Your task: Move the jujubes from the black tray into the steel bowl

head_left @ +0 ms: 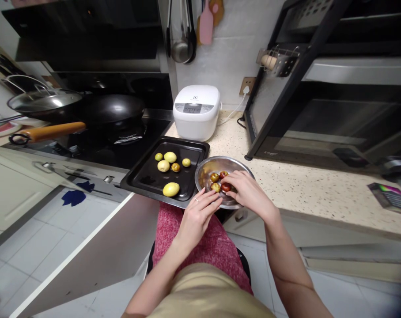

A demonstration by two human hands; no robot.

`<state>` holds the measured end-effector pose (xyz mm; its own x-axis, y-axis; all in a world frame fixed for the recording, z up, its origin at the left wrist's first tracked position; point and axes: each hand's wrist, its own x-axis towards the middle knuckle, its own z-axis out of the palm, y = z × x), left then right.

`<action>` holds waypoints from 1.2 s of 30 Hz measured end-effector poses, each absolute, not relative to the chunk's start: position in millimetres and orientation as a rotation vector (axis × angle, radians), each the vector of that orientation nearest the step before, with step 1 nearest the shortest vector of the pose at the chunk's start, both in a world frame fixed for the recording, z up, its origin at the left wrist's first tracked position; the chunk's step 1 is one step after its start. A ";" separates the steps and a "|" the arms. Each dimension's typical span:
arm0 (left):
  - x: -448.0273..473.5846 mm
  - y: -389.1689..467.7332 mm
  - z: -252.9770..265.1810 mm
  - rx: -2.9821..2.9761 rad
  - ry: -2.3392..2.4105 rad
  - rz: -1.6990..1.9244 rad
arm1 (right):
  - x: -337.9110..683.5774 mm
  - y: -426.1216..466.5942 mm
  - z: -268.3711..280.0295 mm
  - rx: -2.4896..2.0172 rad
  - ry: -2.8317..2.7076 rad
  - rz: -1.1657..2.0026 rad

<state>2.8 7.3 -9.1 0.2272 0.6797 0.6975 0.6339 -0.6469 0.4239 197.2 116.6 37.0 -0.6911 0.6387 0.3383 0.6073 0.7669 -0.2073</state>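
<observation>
Black tray (183, 174), steel bowl (205, 170), glossy fruits (215, 177)

Beside the tray, we see the bowl: left hand (198, 212) loosely spread at its rim, right hand (245, 186) curled inside, its grip unclear to us; four fruits show there, probably light, firm, slippery, best pinched around the middle

Bright light; blurry, stretched edges

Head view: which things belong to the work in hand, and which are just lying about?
Likely in the work, at or beside the left hand and right hand:
steel bowl
brownish fruits in it
black baking tray
mostly yellow fruits on it

Apparently just standing or hanging about:
white rice cooker
black wok
pink spatula
</observation>
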 end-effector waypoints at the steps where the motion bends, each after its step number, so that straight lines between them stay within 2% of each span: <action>1: 2.7 7.4 -9.3 2.421 1.294 1.417 | 197.1 116.9 36.3 -0.950 -2.571 0.112; 17: -2.6 9.0 -0.5 2.372 1.309 1.419 | 211.9 89.1 36.1 -0.863 -2.255 0.129; 23: -58.6 29.4 18.4 2.215 1.743 1.478 | 217.1 64.1 16.4 -0.898 -1.973 -0.027; 28: -109.1 69.5 26.9 2.241 2.045 1.056 | 216.6 54.7 3.3 -0.819 -1.899 -0.085; 32: -127.4 97.0 31.8 2.359 2.091 0.589 | 222.2 53.6 -6.8 -0.823 -1.836 -0.165; 36: -128.4 107.4 37.2 2.418 2.093 0.370 | 226.1 53.2 -12.7 -0.832 -1.802 -0.193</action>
